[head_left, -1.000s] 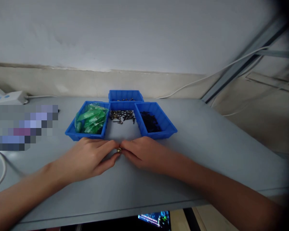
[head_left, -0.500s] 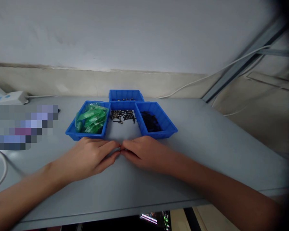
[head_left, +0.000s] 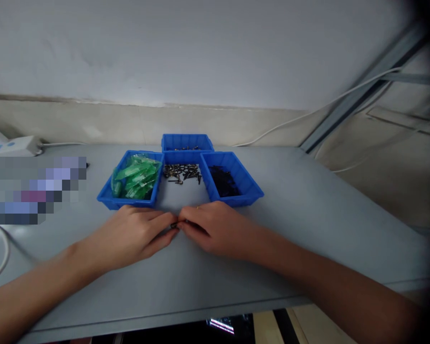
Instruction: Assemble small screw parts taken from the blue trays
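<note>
My left hand (head_left: 138,232) and my right hand (head_left: 217,225) meet fingertip to fingertip over the table, just in front of the blue bins. Thumb and index finger of each hand are pinched together. A small dark piece (head_left: 174,224) shows between the left fingertips and runs towards the right ones; its kind is too small to make out. Beyond the hands lies a loose pile of dark and brassy screws (head_left: 182,171). Green plastic packets (head_left: 138,177) fill the left blue bin (head_left: 105,199). Small black pieces (head_left: 224,184) lie in the right blue bin (head_left: 247,179).
A third blue bin (head_left: 186,140) with some screws stands behind the pile, near the wall. On the left are a white power strip (head_left: 17,145), a cable and a blurred-out object (head_left: 39,191). A metal shelf post (head_left: 337,107) rises at the back right.
The dark piece now shows between the fingertips, where it was hidden before. The hands have hardly shifted, the right one a touch to the left.
</note>
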`<state>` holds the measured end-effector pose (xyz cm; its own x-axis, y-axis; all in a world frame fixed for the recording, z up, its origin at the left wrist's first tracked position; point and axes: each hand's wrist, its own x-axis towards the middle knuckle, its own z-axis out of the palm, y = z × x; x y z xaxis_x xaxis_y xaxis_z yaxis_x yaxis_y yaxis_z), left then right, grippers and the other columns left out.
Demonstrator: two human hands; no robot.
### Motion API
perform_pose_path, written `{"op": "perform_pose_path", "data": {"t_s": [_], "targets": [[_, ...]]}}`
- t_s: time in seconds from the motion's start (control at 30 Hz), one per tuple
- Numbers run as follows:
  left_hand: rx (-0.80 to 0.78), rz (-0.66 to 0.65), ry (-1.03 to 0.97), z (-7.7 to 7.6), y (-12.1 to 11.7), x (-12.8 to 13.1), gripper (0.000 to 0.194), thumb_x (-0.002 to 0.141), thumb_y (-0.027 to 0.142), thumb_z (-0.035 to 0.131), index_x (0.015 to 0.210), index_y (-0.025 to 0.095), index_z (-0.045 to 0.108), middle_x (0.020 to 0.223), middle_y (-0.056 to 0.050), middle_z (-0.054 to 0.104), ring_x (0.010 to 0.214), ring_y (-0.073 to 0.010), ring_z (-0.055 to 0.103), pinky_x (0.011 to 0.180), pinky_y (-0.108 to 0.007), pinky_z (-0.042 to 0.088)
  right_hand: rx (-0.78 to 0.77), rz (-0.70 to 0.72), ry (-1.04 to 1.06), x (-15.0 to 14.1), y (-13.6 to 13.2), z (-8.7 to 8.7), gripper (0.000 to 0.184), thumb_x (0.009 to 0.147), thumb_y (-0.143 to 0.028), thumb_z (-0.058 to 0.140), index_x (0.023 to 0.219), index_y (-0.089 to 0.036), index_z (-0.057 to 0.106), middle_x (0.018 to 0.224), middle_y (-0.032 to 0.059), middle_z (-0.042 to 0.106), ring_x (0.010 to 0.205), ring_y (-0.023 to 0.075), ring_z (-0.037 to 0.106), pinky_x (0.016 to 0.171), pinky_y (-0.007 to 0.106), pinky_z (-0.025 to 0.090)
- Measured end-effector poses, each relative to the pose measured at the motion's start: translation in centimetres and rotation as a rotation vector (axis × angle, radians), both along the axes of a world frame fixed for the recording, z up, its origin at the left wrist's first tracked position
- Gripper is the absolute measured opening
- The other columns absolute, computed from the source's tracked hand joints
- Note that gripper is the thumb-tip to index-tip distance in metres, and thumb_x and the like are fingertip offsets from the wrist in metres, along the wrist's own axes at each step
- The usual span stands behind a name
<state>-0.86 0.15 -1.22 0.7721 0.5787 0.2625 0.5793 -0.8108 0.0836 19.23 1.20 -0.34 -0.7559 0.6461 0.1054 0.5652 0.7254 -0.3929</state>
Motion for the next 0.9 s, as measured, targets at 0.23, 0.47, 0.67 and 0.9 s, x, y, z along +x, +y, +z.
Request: {"op": "perform_pose_path", "data": {"t_s": [0.23, 0.47, 0.67, 0.9], "targets": [[0.047, 0.040, -0.027, 0.05, -0.14, 0.09, 0.022, 0.089, 0.027, 0.037, 0.079, 0.017, 0.053, 0.061, 0.002, 0.056, 0.055, -0.0126, 0.057, 0.049, -0.024, 0.038, -0.014, 0.004, 0.064, 0.06, -0.01, 0.03, 0.015, 0.086, -0.022, 0.041, 0.074, -0.017, 0.048, 0.063, -0.0025, 0.052, 0.055, 0.0084, 0.044, 0.053, 0.022, 0.026], [0.045, 0.084, -0.005, 0.14, -0.16, 0.04, 0.024, 0.089, 0.030, 0.038, 0.072, 0.017, 0.050, 0.056, 0.002, 0.055, 0.052, -0.0135, 0.056, 0.047, -0.024, 0.037, -0.005, -0.002, 0.075, 0.10, -0.05, -0.02, 0.014, 0.084, -0.021, 0.042, 0.071, -0.017, 0.047, 0.062, -0.0032, 0.050, 0.057, 0.0084, 0.045, 0.055, 0.022, 0.027], [0.056, 0.087, -0.021, 0.05, -0.05, -0.10, 0.027, 0.091, 0.032, 0.034, 0.077, 0.016, 0.052, 0.057, 0.002, 0.055, 0.052, -0.0136, 0.057, 0.048, -0.025, 0.038, 0.028, -0.014, 0.048, 0.16, 0.04, 0.00, 0.015, 0.085, -0.023, 0.040, 0.073, -0.017, 0.046, 0.062, -0.0032, 0.049, 0.054, 0.0082, 0.044, 0.053, 0.022, 0.026], [0.042, 0.087, -0.020, -0.07, 0.04, -0.13, 0.029, 0.092, 0.032, 0.033, 0.075, 0.017, 0.050, 0.057, 0.002, 0.054, 0.051, -0.0134, 0.057, 0.047, -0.024, 0.038, 0.044, -0.019, -0.024, -0.09, 0.04, -0.15, 0.017, 0.087, -0.029, 0.042, 0.077, -0.017, 0.049, 0.062, -0.0020, 0.052, 0.056, 0.0102, 0.047, 0.052, 0.023, 0.027]]}}
